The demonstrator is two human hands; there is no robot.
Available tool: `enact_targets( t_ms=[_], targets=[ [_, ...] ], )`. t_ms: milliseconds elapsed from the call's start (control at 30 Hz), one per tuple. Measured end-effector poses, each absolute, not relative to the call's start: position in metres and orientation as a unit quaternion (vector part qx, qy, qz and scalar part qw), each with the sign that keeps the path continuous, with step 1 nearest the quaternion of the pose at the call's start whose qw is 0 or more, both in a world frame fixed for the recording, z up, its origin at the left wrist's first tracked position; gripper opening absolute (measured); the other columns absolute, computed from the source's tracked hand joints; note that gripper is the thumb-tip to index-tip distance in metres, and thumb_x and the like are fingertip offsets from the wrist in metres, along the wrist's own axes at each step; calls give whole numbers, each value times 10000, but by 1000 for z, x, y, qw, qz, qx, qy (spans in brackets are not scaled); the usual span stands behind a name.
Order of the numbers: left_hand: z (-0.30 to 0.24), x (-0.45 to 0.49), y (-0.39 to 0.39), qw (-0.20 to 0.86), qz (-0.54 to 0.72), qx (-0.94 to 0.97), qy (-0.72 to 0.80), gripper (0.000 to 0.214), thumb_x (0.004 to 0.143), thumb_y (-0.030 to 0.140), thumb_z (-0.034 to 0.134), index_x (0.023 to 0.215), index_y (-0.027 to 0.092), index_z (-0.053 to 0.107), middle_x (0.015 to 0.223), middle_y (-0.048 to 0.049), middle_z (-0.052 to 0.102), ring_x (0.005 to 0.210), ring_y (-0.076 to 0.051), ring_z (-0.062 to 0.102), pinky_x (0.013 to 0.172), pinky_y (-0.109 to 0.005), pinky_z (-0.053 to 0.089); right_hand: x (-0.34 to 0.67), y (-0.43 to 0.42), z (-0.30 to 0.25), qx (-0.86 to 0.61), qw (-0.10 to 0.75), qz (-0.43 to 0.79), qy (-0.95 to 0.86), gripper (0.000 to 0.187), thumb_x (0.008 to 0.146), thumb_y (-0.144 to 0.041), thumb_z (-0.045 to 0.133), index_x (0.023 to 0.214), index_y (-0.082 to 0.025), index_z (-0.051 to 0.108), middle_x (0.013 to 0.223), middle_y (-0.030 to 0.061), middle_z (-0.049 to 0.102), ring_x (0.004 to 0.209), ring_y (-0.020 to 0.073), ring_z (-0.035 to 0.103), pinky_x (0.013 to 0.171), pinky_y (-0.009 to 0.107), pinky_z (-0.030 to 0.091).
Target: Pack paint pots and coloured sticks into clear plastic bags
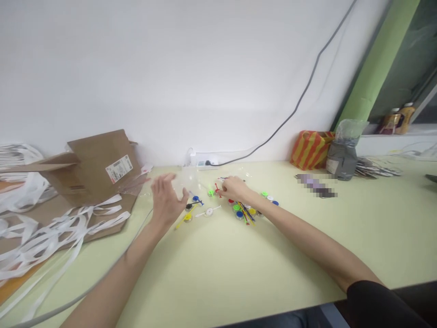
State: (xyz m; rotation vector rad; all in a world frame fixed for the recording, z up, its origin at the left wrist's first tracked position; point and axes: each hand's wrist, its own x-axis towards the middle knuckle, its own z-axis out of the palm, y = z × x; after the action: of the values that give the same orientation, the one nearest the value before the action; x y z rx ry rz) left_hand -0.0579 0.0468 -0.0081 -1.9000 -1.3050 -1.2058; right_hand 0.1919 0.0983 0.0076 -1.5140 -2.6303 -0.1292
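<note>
My left hand [167,200] hovers with thumb and fingers apart and nothing between them. Near it lie a black round cap [189,206], a blue capped piece [195,199], a yellow one [188,217] and a white one [209,211], with thin sticks across them. My right hand [235,187] is closed, its fingertips pinching a small red stick piece [217,189]. A bright green piece [211,193] sits just left of that. Below my right wrist is a pile of coloured capped pieces [239,214] and thin sticks [251,218], partly covered by the forearm.
A translucent plastic cup [190,176] stands behind the pieces, before a power strip [211,163]. At left are an open cardboard box [102,168] and tangled white straps [64,228]. A striped bag [310,149] and a grey bag [342,157] stand back right.
</note>
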Motion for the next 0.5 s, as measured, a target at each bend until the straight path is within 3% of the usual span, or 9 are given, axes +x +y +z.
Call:
enact_targets(
  t_ms=[200, 400, 500],
  targets=[
    [-5, -57, 45, 234, -450, -728, -461, 495, 884, 218, 561, 1342, 205, 375, 1264, -164, 485, 1241, -323, 457, 1068, -552, 390, 189, 94, 8, -510, 57, -12, -858, 287, 929, -314, 576, 811, -144, 774, 801, 125, 750, 772, 210, 682, 673, 258, 421],
    [-7, -56, 46, 216, -400, -727, -515, 685, 898, 273, 547, 1505, 186, 241, 1331, -195, 428, 1259, -355, 449, 1020, -552, 449, 187, 89, 10, -522, 74, 7, -850, 404, 998, -322, 438, 875, -131, 772, 863, 144, 756, 810, 216, 692, 701, 262, 434],
    [-8, -51, 43, 191, -399, -721, -533, 740, 879, 296, 570, 1523, 208, 216, 1353, -191, 420, 1253, -359, 465, 1011, -568, 453, 190, 91, 13, -524, 77, 21, -848, 393, 989, -346, 462, 858, -142, 771, 865, 138, 754, 807, 211, 688, 681, 256, 426]
  ],
)
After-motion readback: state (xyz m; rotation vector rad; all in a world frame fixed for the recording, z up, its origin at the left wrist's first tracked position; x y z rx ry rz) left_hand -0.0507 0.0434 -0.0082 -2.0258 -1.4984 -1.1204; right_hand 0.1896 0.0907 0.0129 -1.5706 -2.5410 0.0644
